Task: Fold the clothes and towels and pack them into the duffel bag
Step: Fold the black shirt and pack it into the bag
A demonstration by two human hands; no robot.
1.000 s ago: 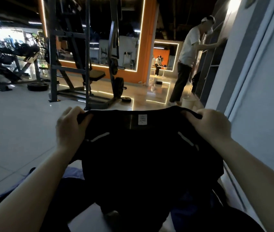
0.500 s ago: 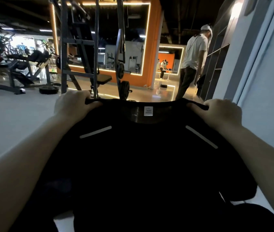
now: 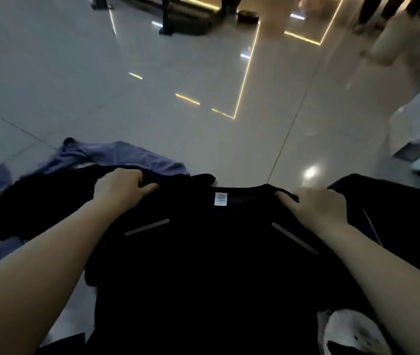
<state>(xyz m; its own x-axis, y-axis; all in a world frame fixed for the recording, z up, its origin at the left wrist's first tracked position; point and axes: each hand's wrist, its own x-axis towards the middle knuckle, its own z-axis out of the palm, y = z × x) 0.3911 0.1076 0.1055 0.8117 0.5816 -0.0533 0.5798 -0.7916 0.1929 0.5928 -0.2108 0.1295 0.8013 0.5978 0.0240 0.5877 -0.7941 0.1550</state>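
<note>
Both of our grips are closed on the black shirt (image 3: 219, 265): our left hand (image 3: 120, 189) curls round the left shoulder edge, our right hand (image 3: 318, 207) round the right shoulder edge, fingers folded over the cloth beside the collar. Between them the neckline runs taut, with a white label (image 3: 220, 199) at its middle and two grey stripes below it. We see the shirt spread out toward us, its lower part running out of view at the bottom edge. Just beyond our left hand lies a purple garment (image 3: 127, 157) on the floor (image 3: 152, 85), touching dark cloth beside it. Another dark piece (image 3: 393, 201), perhaps a bag or garment, sits just right of our right hand. Ahead, bare glossy tiles stretch away to rack feet (image 3: 178, 24) at the far edge.
</note>
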